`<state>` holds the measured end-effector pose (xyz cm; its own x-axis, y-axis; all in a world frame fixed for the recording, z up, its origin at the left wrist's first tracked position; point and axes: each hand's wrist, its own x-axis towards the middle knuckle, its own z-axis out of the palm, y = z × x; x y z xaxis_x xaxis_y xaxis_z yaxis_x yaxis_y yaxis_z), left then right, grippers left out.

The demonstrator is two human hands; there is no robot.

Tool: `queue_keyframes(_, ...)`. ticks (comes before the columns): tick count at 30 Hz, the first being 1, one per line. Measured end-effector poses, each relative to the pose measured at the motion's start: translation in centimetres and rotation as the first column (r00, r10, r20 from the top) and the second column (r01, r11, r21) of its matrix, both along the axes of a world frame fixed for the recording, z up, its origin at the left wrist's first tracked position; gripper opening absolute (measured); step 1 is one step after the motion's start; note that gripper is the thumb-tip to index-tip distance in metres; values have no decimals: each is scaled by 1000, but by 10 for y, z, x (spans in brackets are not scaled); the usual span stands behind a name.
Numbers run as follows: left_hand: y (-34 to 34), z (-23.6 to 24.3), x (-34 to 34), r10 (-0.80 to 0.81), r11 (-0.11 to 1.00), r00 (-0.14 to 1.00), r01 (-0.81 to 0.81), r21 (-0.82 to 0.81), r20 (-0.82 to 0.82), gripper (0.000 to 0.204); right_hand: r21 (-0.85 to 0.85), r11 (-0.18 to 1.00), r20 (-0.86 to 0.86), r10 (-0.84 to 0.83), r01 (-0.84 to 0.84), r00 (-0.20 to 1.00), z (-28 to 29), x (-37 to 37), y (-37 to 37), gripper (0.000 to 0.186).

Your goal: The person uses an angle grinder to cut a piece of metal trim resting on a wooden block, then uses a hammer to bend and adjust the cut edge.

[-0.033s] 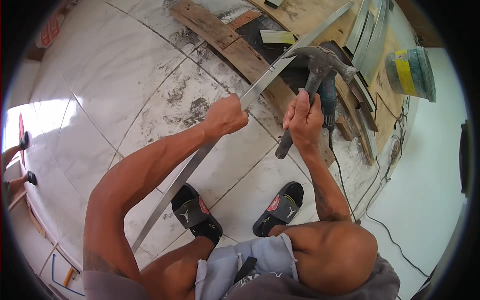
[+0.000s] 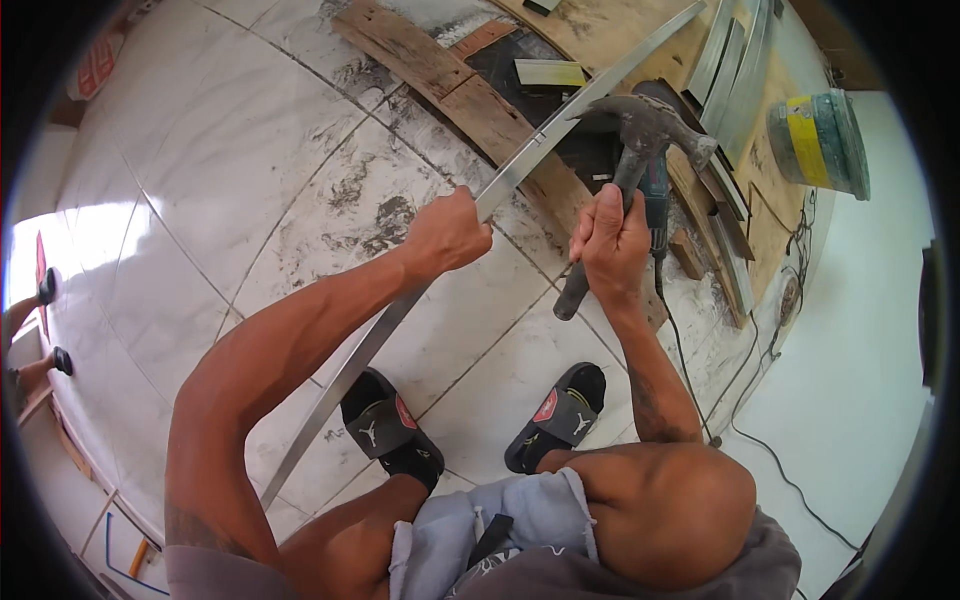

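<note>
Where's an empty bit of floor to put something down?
Bare tile lies between the left sandal and right sandal; more stretches left of the wooden plank. It's crowded beyond the right hand and hammer: power tool, metal strips.

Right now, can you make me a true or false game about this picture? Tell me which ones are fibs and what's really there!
1. The right hand holds a hammer. True.
2. The left hand is empty. False: it grips a long metal strip.
3. The bucket has a red band around it. False: its band is yellow.
4. The person wears sandals over dark socks. True.
5. The floor is covered with carpet. False: it has pale tiles.
</note>
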<state>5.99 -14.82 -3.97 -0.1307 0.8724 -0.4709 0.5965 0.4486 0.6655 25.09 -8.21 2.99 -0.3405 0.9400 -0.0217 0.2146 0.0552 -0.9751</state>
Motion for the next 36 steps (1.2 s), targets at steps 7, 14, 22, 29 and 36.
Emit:
queue_keyframes(7,-6,6,11,-27,997,994,35,66,-106,37,62,997,230,39,-55,972,-3,68,-8,29)
queue_keyframes(14,-9,1,4,-65,995,988,75,69,-139,39,100,966,535,151,-240,831,-14,124,-48,33)
queue_keyframes(22,-10,0,-6,-74,990,962,103,98,-262,46,-69,894,596,393,-443,700,-40,177,-94,35)
queue_keyframes(29,-3,1,-22,-94,993,971,108,50,-221,36,95,795,691,380,-599,615,-54,193,-76,35)
queue_keyframes(36,3,2,-30,-86,996,978,89,5,-189,31,113,757,697,401,-643,594,-60,193,-61,37)
